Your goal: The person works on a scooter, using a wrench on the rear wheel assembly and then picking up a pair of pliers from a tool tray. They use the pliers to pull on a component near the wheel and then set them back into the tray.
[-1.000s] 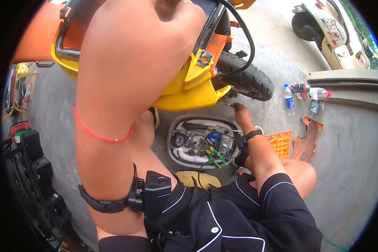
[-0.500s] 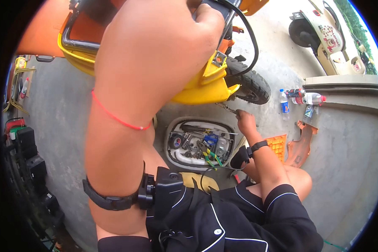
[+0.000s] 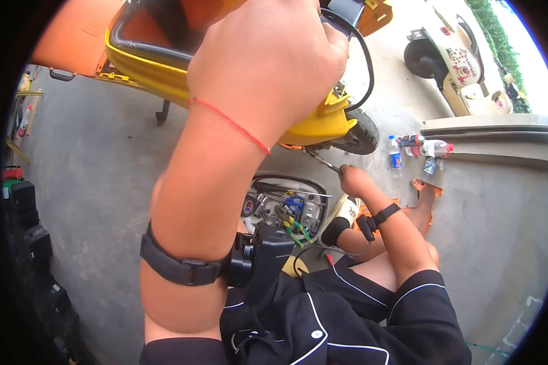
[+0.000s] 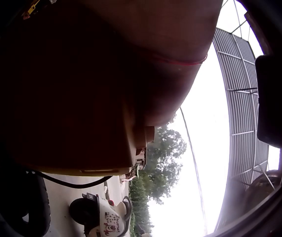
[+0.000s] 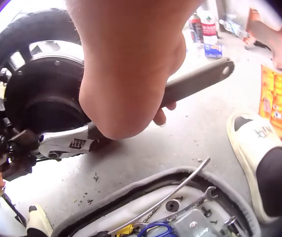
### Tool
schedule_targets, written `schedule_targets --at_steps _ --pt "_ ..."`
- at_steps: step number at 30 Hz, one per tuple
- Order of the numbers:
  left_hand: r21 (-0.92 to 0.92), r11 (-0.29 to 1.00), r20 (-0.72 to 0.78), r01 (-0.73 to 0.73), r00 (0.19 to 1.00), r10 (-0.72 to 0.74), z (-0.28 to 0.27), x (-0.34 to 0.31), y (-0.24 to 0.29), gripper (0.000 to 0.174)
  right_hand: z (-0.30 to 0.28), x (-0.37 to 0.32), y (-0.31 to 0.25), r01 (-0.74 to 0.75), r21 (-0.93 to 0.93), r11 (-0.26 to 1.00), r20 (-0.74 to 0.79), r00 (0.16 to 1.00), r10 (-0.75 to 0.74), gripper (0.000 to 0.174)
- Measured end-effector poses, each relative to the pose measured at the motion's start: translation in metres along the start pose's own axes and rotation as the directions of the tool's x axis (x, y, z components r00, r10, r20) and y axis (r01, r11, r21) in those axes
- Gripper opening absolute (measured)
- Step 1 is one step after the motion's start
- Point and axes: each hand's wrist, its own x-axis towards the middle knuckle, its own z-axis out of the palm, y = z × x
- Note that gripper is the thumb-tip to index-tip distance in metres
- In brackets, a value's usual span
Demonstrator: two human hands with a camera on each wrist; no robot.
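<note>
In the head view my left hand (image 3: 271, 52) lies on the upper part of the yellow and orange scooter (image 3: 164, 76), thumb against its black edge. Its other fingers are hidden, so I cannot tell how they lie. Low beside the scooter's wheel (image 3: 362, 137), my right hand (image 3: 355, 180) grips a metal wrench (image 3: 324, 160). The right wrist view shows the wrench's flat grey handle (image 5: 202, 83), with a hole in its end, sticking out behind the hand. The wrench's other end points under the scooter, near a silver bracket (image 5: 69, 141) by the hub.
A tray (image 5: 146, 185) with pliers, wrenches and small parts lies on the floor between my legs. Bottles (image 3: 396, 155) and a can stand or lie to the right, near loose orange panels (image 3: 428, 201). A white scooter (image 3: 463, 67) is parked farther back.
The head view has shifted. My left arm and hand have moved right and lower in it. My right hand keeps hold of the wrench, and more of the scooter's left side and its stand now shows.
</note>
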Motion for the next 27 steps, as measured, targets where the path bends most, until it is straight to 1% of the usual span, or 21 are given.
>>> schedule_targets --at_steps 1,2,4,5,6,7,9,10,12,16,19,21,22,24,25,27 --pt "-0.011 1.000 -0.006 0.000 1.000 0.000 0.005 0.002 -0.007 0.028 -0.017 -0.005 -0.011 -0.016 -0.036 0.999 0.033 0.999 0.017 0.021" --pt "-0.036 0.999 0.006 -0.009 1.000 0.009 0.017 0.009 -0.020 0.030 -0.035 -0.012 -0.028 -0.019 -0.043 0.999 0.026 0.999 0.020 0.021" --pt "-0.063 0.998 0.017 -0.026 0.999 0.027 0.026 0.011 -0.027 0.032 -0.066 -0.025 -0.066 -0.058 -0.183 0.981 0.090 0.993 0.075 0.019" --pt "-0.063 0.998 -0.010 -0.018 1.000 0.017 0.026 0.011 -0.027 0.033 -0.072 -0.026 -0.082 -0.062 -0.182 0.981 0.084 0.993 0.079 0.019" --pt "-0.063 0.998 -0.036 -0.011 0.999 0.009 0.026 0.011 -0.027 0.034 -0.076 -0.026 -0.096 -0.077 -0.229 0.970 0.072 0.993 0.096 0.019" --pt "-0.065 0.998 -0.036 -0.018 0.999 0.016 0.025 0.011 -0.027 0.034 -0.076 -0.023 -0.110 -0.093 -0.273 0.957 0.061 0.992 0.114 0.020" --pt "-0.070 0.997 -0.012 -0.011 1.000 0.010 0.025 0.011 -0.027 0.034 -0.071 -0.009 -0.134 -0.114 -0.315 0.942 -0.016 0.993 0.115 0.018" --pt "-0.074 0.997 0.000 -0.022 1.000 0.022 0.026 0.010 -0.027 0.034 -0.071 -0.006 -0.144 -0.138 -0.329 0.934 0.011 0.989 0.150 0.019" --pt "-0.086 0.996 -0.021 0.003 1.000 -0.004 0.026 0.011 -0.027 0.035 -0.076 0.003 -0.156 -0.189 -0.349 0.918 0.068 0.972 0.226 0.020" --pt "-0.073 0.997 0.002 0.015 1.000 -0.015 0.024 0.013 -0.026 0.036 -0.079 -0.011 -0.152 -0.163 -0.338 0.927 0.080 0.976 0.201 0.021" --pt "-0.084 0.996 -0.002 0.002 1.000 -0.002 0.024 0.012 -0.026 0.036 -0.071 -0.030 -0.135 -0.175 -0.301 0.937 0.073 0.976 0.206 0.019" --pt "-0.147 0.987 0.067 0.063 0.996 -0.054 0.023 0.012 -0.024 0.036 -0.056 -0.048 -0.111 -0.152 -0.328 0.932 -0.141 0.984 0.111 0.018" --pt "-0.143 0.988 0.059 0.064 0.997 -0.056 0.022 0.013 -0.026 0.036 -0.053 -0.054 -0.098 -0.146 -0.330 0.932 -0.145 0.984 0.103 0.018" --pt "-0.117 0.993 0.012 -0.005 1.000 0.006 0.025 0.012 -0.028 0.036 -0.046 -0.066 -0.065 -0.058 -0.195 0.979 -0.133 0.991 0.032 0.016" --pt "-0.116 0.993 0.009 -0.002 1.000 0.003 0.025 0.012 -0.028 0.036 -0.040 -0.067 -0.050 -0.055 -0.198 0.979 -0.132 0.991 0.029 0.016" --pt "-0.105 0.994 0.008 -0.022 1.000 0.023 0.025 0.013 -0.029 0.036 -0.018 -0.062 -0.018 -0.006 0.042 0.999 -0.147 0.989 0.012 0.019"
